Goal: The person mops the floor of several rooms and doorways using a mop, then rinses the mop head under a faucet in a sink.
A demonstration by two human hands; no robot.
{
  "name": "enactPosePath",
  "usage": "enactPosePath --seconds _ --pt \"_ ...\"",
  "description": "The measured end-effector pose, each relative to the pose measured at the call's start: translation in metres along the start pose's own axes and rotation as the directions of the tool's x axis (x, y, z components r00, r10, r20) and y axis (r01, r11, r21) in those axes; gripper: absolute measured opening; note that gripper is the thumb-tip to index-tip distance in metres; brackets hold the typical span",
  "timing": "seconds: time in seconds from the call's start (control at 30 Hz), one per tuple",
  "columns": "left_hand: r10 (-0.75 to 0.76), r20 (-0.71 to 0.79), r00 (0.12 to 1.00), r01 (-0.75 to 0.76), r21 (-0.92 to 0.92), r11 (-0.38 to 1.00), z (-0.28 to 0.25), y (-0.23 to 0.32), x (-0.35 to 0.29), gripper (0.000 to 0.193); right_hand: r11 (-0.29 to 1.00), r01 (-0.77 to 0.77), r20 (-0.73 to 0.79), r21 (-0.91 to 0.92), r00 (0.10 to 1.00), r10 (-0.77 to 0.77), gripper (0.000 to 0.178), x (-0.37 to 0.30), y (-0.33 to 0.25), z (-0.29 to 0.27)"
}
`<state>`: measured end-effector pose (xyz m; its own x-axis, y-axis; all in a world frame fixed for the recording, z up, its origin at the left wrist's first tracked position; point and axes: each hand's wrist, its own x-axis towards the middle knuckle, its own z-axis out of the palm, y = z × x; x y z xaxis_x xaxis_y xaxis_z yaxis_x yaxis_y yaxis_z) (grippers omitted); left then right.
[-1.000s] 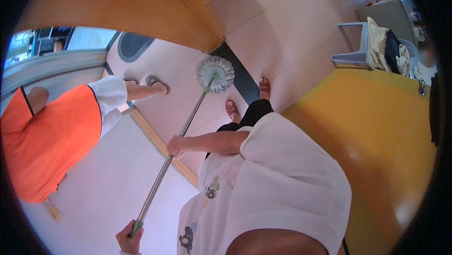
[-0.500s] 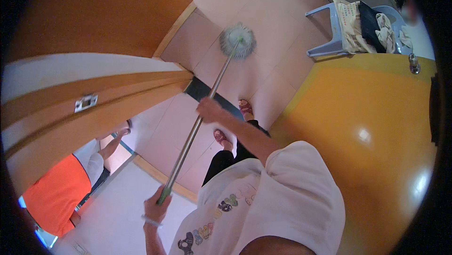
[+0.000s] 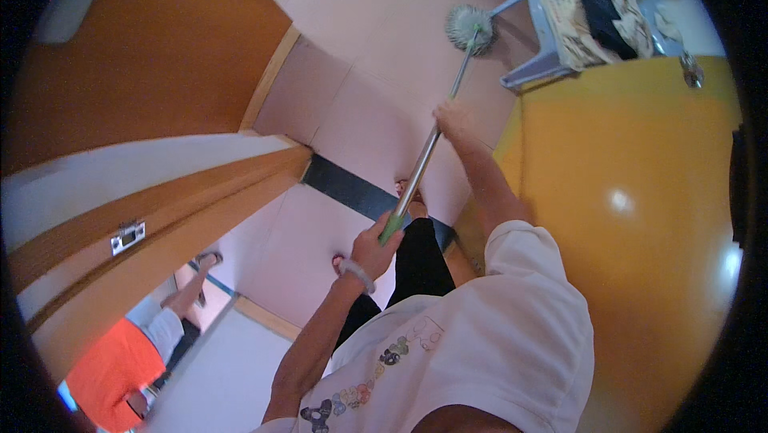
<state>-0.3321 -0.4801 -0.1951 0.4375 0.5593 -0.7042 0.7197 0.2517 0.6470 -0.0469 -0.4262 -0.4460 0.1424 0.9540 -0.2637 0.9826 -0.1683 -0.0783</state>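
Observation:
A mop with a round grey-white string head [image 3: 464,26] reaches away from me over the pink tiles, its head close to a leg of the pale blue stool [image 3: 552,65]. My left hand [image 3: 374,249], with a pale bracelet at the wrist, is closed around the green grip at the near end of the metal mop pole [image 3: 424,159]. Farther up the pole, my right hand [image 3: 454,118] is wrapped round it. The pole slants from my lap up to the right.
Folded cloths and a cloth bag [image 3: 564,21] lie on the stool. A yellow door [image 3: 624,137] stands at the right, a brown door [image 3: 152,49] at the left beside a door frame [image 3: 200,185]. A dark threshold strip [image 3: 344,185] crosses the floor. A person in orange [image 3: 120,369] is at lower left.
The mop head has swung right across the floor to the stool. Both my hands have moved right with the pole, the left hand also rising away from my body.

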Motion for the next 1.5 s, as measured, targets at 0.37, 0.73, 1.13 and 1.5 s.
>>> enactPosePath --seconds 0.37,0.73,1.13,1.5 --pt "0.06 0.054 0.997 -0.073 0.297 0.952 -0.111 -0.265 -0.245 0.049 0.989 0.142 0.083 -0.044 0.987 -0.138 0.012 -0.227 -0.309 0.052" --pt "0.098 0.025 0.995 -0.099 0.461 0.882 -0.231 -0.336 -0.381 0.045 0.825 0.367 -0.129 0.429 0.929 -0.346 0.013 -0.312 -0.5 0.055" --pt "0.12 0.179 0.976 -0.187 0.429 0.884 -0.074 -0.135 -0.189 0.053 0.992 0.022 -0.026 0.123 0.999 -0.019 0.009 -0.223 -0.192 0.037" --pt "0.217 0.287 0.933 -0.285 0.224 0.932 0.049 -0.077 -0.1 0.056 0.99 -0.024 -0.054 0.142 0.998 0.032 0.006 -0.198 -0.026 0.059"
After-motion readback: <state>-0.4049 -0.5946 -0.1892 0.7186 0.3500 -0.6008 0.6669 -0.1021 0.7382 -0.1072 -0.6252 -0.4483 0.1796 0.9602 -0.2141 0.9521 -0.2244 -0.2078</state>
